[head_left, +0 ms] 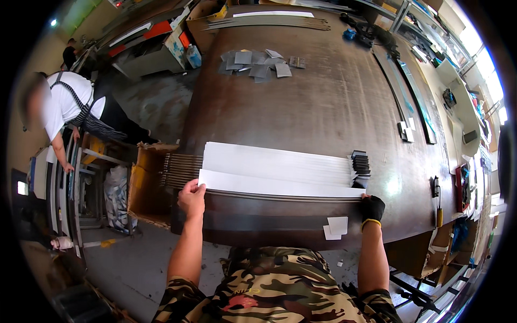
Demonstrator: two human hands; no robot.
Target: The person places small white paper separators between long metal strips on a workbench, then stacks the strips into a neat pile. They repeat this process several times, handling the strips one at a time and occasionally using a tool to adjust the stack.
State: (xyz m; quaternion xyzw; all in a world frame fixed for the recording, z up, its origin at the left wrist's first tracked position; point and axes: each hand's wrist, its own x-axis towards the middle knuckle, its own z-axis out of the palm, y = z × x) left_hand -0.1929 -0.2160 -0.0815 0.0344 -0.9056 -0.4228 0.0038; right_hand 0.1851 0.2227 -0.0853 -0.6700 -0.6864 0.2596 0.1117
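a long white strip (pixel 269 185) is laid lengthwise at the near side of the tabletop (pixel 242 118), in front of the camouflage-clad wearer. its left end is taken between the thumb and fingers of the bare left hand (pixel 191 199); the thumb is set on the upper face at the near corner, and the other fingers are partly hidden below. its right end is met at the near corner by the right hand (pixel 372 209), which is covered by a black glove with bared fingertips; whether that corner is pinched or merely touched cannot be told. the strip is thus stretched between the two hands, with its middle left untouched.

just beyond it, overlapping white strips (pixel 274 158) are fanned in a stack. dark slender bars (pixel 183 171) are seen projecting past the stack on the left, and black end pieces (pixel 361 164) are bunched on the right. nearer the edge, two small white pieces (pixel 337 226) are placed overlapping. farther off, grey plates (pixel 258 67) are scattered in a pile. beside the tabletop, an open cardboard box (pixel 148 185) is stood at the left.
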